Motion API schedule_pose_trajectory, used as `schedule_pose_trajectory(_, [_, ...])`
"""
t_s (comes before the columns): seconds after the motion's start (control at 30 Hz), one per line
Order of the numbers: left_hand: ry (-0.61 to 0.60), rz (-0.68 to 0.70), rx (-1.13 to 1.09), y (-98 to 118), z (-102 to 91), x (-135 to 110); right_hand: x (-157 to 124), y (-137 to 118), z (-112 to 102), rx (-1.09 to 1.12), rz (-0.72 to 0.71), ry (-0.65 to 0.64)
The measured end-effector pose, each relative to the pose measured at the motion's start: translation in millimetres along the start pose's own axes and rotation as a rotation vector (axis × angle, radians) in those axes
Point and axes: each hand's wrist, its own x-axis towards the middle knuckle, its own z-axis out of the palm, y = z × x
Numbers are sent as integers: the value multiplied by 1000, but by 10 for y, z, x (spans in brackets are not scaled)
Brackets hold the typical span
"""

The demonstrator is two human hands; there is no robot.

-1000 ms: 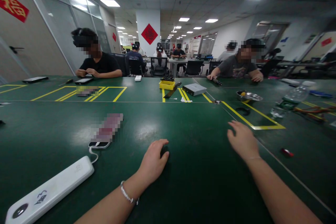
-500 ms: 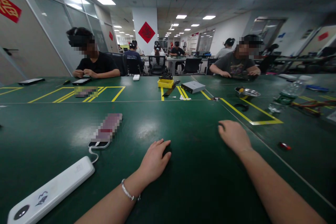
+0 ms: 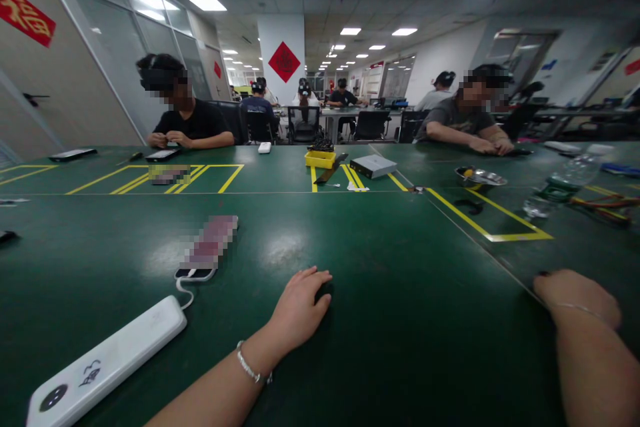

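Observation:
My left hand (image 3: pixel 303 303) rests on the green table (image 3: pixel 400 360) with its fingers stretched out and the thumb apart. Nothing is in it, and a silver bracelet circles the wrist. Far to the right, my right hand (image 3: pixel 577 297) is low over the table by a pale seam line. Its back faces me, the fingers are hidden beneath it and slightly blurred, so I cannot see whether they hold anything. Left of my left hand lies a phone (image 3: pixel 213 247) with a blurred-out screen, joined by a short white cable (image 3: pixel 186 292) to a long white power bank (image 3: pixel 107 363).
Yellow tape (image 3: pixel 520 237) marks areas on the table. Beyond are a yellow bin (image 3: pixel 320 159) of dark cables, a grey box (image 3: pixel 373 165), a metal bowl (image 3: pixel 483 177) and a plastic bottle (image 3: pixel 570 180). Two people (image 3: pixel 193 120) sit across the table.
My right hand has moved right and nearer, over the spot where a small red object lay; that object is now out of sight. My left hand stays on the table.

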Motion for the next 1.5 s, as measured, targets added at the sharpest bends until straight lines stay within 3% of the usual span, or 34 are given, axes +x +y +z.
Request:
schedule_pose_trajectory(0.1, [-2,-9,-17,12,-10,-2,-112,-125,-121,48,219,-99])
schedule_pose_trajectory(0.2, [-1,-7,-18,12,-6,-2,-184,-185,-185,101,294,-112])
schedule_pose_trajectory(0.3, [9,6,-21,2,5,-1,-210,-176,-189,95,245,-130])
schedule_pose_trajectory(0.43, [13,0,-30,7,7,-1,-257,-245,-240,35,125,-51])
schedule_pose_trajectory(0.5, [16,-7,-33,20,-1,0,-336,-430,-312,31,-23,-2])
schedule_pose_trajectory(0.6, [23,-18,-45,37,-12,3,-633,-953,-422,99,-380,70])
schedule_pose_trajectory(0.7, [25,-36,-79,42,-9,6,-1221,-1619,-453,229,-810,146])
schedule_pose_trajectory(0.83, [15,-39,-129,34,16,8,-2201,-2254,-388,326,-1307,58])
schedule_pose_trajectory(0.93, [-15,-31,-149,31,22,10,-2635,-2405,-350,370,-1433,23])
schedule_pose_trajectory(1.03, [-30,-44,-225,38,2,11,-2576,-2374,-352,418,-1500,-20])
schedule_pose_trajectory(1.13, [-19,-77,-280,50,-34,6,-2081,-2187,-353,363,-1386,-3])
schedule_pose_trajectory(1.2, [-7,-104,-293,55,-53,1,-1615,-1934,-328,244,-1130,74])
schedule_pose_trajectory(1.3, [-3,-116,-321,56,-65,-5,-926,-1365,-250,53,-632,158])
schedule_pose_trajectory(1.4, [4,-127,-352,52,-56,-3,-445,-760,-142,14,-148,70])
schedule_pose_trajectory(1.5, [7,-153,-386,39,-39,-1,-196,-349,-3,33,49,-47])
